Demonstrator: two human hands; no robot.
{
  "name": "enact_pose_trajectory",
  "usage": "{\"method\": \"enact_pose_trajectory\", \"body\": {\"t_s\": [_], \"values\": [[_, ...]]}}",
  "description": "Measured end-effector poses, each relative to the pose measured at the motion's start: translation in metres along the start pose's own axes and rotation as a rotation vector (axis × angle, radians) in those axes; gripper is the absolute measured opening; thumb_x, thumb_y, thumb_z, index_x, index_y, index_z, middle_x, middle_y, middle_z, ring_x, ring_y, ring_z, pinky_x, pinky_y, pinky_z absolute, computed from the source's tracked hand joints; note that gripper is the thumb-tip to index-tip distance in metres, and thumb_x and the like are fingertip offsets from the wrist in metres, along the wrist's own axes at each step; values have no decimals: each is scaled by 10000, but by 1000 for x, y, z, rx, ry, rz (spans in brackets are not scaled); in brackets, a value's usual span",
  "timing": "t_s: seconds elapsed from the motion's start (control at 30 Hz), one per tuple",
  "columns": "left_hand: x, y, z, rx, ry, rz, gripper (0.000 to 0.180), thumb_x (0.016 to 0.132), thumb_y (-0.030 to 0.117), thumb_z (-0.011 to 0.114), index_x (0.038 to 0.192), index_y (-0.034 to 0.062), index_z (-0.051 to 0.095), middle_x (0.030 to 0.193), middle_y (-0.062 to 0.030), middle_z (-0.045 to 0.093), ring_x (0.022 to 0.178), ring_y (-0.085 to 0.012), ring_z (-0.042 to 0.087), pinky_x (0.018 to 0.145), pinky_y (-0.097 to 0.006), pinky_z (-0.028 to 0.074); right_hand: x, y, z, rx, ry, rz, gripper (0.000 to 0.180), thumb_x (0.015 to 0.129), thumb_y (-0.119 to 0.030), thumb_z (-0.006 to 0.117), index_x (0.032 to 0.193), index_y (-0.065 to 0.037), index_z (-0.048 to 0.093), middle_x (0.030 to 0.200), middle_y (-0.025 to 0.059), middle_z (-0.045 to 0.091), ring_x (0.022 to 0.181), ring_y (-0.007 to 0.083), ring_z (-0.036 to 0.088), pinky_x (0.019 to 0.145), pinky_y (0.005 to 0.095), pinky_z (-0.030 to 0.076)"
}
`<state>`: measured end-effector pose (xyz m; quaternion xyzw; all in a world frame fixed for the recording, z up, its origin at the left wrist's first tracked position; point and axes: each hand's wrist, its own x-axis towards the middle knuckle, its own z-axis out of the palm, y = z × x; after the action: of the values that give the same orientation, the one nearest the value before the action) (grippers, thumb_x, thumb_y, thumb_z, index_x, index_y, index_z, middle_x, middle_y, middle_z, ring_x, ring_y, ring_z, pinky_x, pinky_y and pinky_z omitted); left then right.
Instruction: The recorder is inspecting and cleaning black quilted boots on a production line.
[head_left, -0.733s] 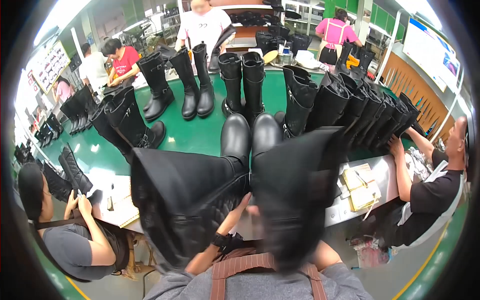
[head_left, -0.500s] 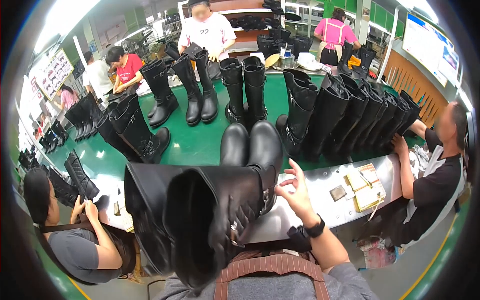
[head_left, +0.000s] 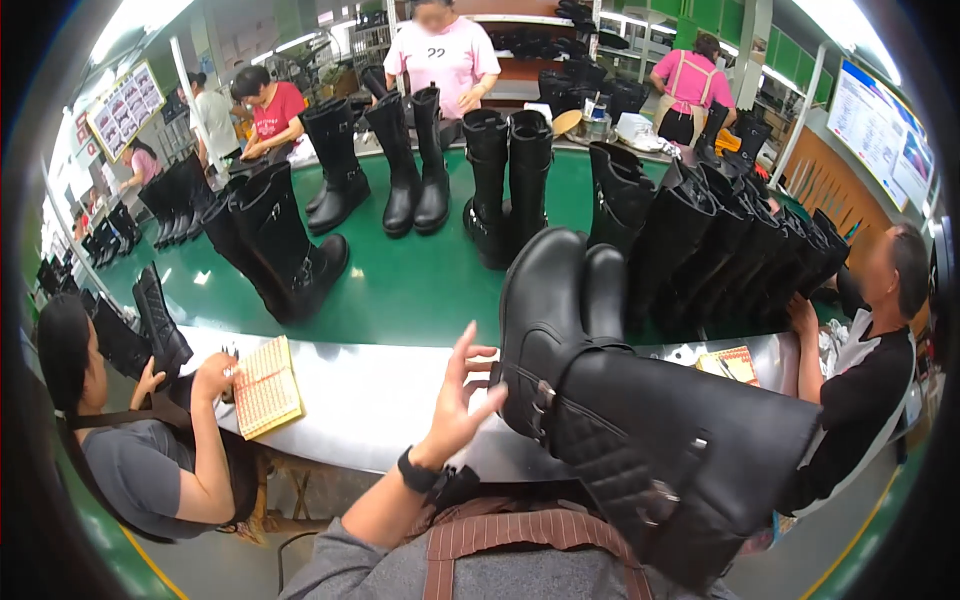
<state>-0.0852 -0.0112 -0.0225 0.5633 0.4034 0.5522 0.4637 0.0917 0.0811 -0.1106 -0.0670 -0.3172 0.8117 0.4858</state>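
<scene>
In front of me a pair of black tall boots is held up above the metal table edge. The nearer boot [head_left: 625,420] has a quilted panel and metal buckles, its toe up and its shaft slanting to the lower right. Behind it shows the toe of the second boot [head_left: 605,292]. My left hand [head_left: 460,400], with a black band at the wrist, is open beside the nearer boot's foot, its fingers spread and thumb close to the sole. My right hand is out of sight, and the boots cover the area where it might be.
Several black boots [head_left: 690,240] stand in a row on the green table [head_left: 410,285], with more pairs [head_left: 290,250] to the left. A seated person [head_left: 150,450] at left has a hand at a yellow sheet [head_left: 268,388]. Another person [head_left: 870,350] is at right.
The boots have swung round, their shafts now pointing lower right instead of lower left. My right hand has gone out of sight; my left has appeared. The left neighbour's hand is now at the yellow sheet.
</scene>
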Motion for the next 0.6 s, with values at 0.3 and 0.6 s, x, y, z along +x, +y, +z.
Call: {"method": "enact_pose_trajectory", "body": {"t_s": [0.3, 0.6], "values": [[4, -34, 16, -749, -91, -295, 599, 1056, 396, 420, 1539, 85, 251, 1494, -95, 425, 1327, -200, 475, 1109, -368, 408, -70, -17, -8, 170, -25, 78, 586, 1038, -433, 407, 1489, -60, 372, 1453, 123, 487, 1338, 283, 456, 1158, 449, 315], [-4, -36, -8, -1174, -151, -294, 626, 1061, 501, 257, 1456, 41, 412, 1428, -165, 511, 1298, -284, 522, 1116, -452, 411, -64, -61, 16, 106, -73, 184, 549, 1064, -430, 341, 1465, -62, 412, 1458, 142, 485, 1336, 314, 475, 1154, 506, 337]]}}
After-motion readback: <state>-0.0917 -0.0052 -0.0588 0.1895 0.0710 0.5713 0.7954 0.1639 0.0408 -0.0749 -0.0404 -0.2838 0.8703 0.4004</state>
